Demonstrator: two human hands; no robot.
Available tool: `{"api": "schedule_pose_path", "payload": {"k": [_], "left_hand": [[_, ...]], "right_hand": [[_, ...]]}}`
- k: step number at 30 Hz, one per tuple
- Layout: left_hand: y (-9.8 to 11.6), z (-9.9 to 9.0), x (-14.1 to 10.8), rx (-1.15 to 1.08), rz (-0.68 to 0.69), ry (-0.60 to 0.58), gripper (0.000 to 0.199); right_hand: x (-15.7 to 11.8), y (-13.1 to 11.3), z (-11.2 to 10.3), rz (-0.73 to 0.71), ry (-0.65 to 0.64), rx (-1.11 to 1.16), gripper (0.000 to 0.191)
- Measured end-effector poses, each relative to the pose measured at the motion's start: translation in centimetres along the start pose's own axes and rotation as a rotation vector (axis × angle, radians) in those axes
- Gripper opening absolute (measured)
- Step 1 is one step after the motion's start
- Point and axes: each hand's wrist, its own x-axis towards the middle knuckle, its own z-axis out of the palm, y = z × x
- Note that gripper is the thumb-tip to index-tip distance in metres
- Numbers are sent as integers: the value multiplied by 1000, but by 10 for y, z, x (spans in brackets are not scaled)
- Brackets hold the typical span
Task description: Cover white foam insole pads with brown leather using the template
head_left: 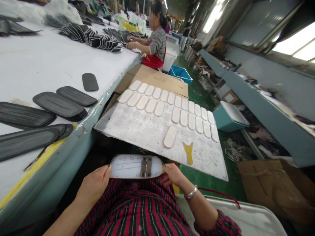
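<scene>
White and round-ended, a panel (126, 167) with a metal fitting (146, 167) is held above a striped garment (137, 209), the left hand (95, 182) pinching one end, the right hand (172, 173) closed on the other. Ahead, a grey board (137, 129) bears rows of pale oval pieces (169, 137). Beyond, a blue bin (184, 78) stands open-topped, its contents unclear; at right, a white lid (233, 113) covers a teal box (223, 121) near a brown carton (263, 183).

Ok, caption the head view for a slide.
Left hand and right hand hold a rounded panel near a board of white pieces.
</scene>
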Motion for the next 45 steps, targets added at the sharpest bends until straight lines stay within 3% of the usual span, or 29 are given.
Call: {"api": "schedule_pose_path", "payload": {"k": [5,10,14,15,17,19,21,23,28,33,38,45], "left_hand": [[-3,0,1,-185,-79,-123,43],[2,2,1,-293,-112,-157,48],[-1,0,1,-302,-87,-195,53],[-3,-1,2,-290,-78,-187,58],[-5,-2,8,-267,-53,-136,74],[-6,-3,18,-266,-21,-74,85],[-5,-1,32,-279,7,-59,77],[-4,2,44,-278,21,-74,62],[-2,6,47,-253,0,-96,59],[-1,-11,18,-150,-80,-89,58],[1,-24,3,-103,-117,-95,38],[2,-21,8,-274,-110,-53,29]], "right_hand": [[-11,1,1,-51,-168,153,31],[-16,3,22,31,-118,193,26],[-18,-2,21,9,-155,93,31],[-18,-4,16,-29,-105,3,35],[-14,-11,7,-175,112,-224,44],[-7,-19,-2,-386,303,-422,40],[2,-24,-7,-539,335,-516,31],[12,-26,-9,-604,282,-526,35],[20,-12,-14,-539,193,-358,43],[8,4,-18,-219,74,-118,40],[-2,3,-10,-142,147,-213,24],[-2,-2,-6,-197,172,-394,32]]}}
